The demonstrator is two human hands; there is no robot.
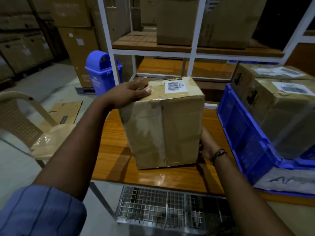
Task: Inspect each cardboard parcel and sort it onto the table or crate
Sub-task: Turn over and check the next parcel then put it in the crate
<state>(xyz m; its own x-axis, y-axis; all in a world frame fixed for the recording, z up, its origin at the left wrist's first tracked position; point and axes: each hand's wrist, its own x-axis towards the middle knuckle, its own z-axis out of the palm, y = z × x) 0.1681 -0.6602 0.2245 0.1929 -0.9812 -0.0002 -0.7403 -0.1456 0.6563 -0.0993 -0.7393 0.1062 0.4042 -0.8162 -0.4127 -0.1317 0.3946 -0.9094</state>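
Note:
A tall, creased cardboard parcel (163, 125) with a barcode label on top stands tilted over the wooden table (115, 150), its lower edge near the tabletop. My left hand (126, 94) grips its top left corner, thumb lying on the top face. My right hand (207, 143) holds the lower right side, its fingers hidden behind the parcel. To the right, a blue crate (245, 138) holds two labelled cardboard parcels (279, 103).
A white-framed shelf rack (192, 55) with large cartons stands behind the table. A blue bin (102, 70) is at the left, a beige plastic chair (25, 120) with cardboard on its seat nearer. A wire mesh cage (162, 206) sits below the table's front edge.

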